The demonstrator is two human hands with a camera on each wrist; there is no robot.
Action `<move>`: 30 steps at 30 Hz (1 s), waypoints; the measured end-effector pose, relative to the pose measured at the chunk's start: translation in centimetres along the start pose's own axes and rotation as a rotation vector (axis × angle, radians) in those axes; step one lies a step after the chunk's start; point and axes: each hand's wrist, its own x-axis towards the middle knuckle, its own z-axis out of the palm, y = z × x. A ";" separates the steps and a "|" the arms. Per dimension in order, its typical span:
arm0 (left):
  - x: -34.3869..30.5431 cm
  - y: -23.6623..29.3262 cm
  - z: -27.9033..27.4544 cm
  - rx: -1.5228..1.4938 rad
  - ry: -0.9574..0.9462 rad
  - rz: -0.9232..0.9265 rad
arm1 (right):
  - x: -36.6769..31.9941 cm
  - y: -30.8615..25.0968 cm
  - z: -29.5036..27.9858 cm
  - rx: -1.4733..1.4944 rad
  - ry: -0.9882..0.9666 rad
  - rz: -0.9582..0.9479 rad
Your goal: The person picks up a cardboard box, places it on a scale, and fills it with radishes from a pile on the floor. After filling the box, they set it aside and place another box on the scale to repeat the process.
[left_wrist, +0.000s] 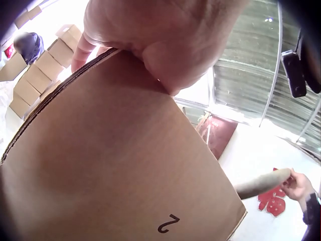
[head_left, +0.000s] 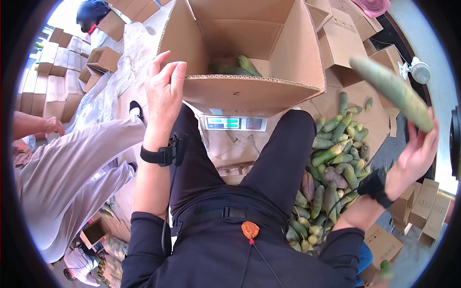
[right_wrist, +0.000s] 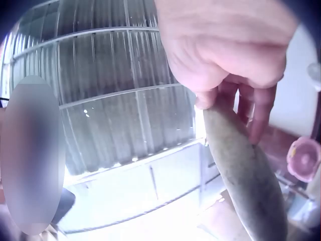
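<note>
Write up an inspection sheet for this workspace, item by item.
Surface: floor, with cardboard beside the vegetable pile.
Job's things: long green vegetable, held up; open box with more vegetables inside; scale below it, display lit.
Clutter: plastic sheeting at left.
Hands: left hand at the box's near left corner, grip unclear; right hand pinches the long vegetable's end.
Cables: dark cable along the left forearm.
Surroundings: stacked boxes, another person at left; white fan at right.
</note>
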 end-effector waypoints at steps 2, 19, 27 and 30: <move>0.0 0.0 -0.1 0.000 -0.034 -0.005 | 1.5 -1.2 3.9 0.064 -0.133 -0.036; 0.1 -0.3 0.1 0.028 -0.071 -0.013 | -4.8 7.1 20.7 -0.247 -1.030 -0.143; -0.1 -0.3 0.0 0.045 -0.081 -0.083 | -5.5 10.9 4.3 -0.218 -0.395 0.352; 0.0 -0.5 0.0 0.056 -0.117 -0.118 | -12.0 19.9 -4.6 -0.608 -0.538 0.600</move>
